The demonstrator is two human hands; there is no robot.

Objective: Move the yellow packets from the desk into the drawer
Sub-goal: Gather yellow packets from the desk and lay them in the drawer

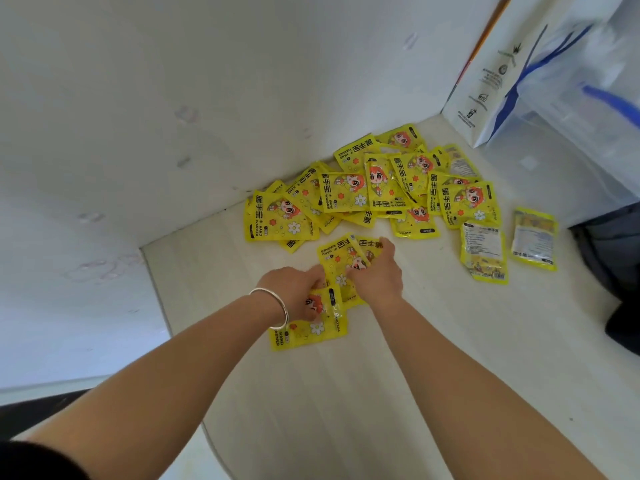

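Observation:
A pile of several yellow hand-warmer packets (377,188) lies on the pale desk (346,393), in the corner by the white wall. Two more packets (533,237) lie face down to the right. Closer to me, my left hand (298,292), with a silver bangle on the wrist, grips a packet (311,332) that lies near the desk's left edge. My right hand (375,271) holds a small stack of packets (341,252) just beyond it. No drawer shows in this view.
A white paper bag with blue handles (512,71) stands at the back right beside a clear plastic box (588,109). A dark object (613,258) sits at the right edge. White walls close the desk at the back and left.

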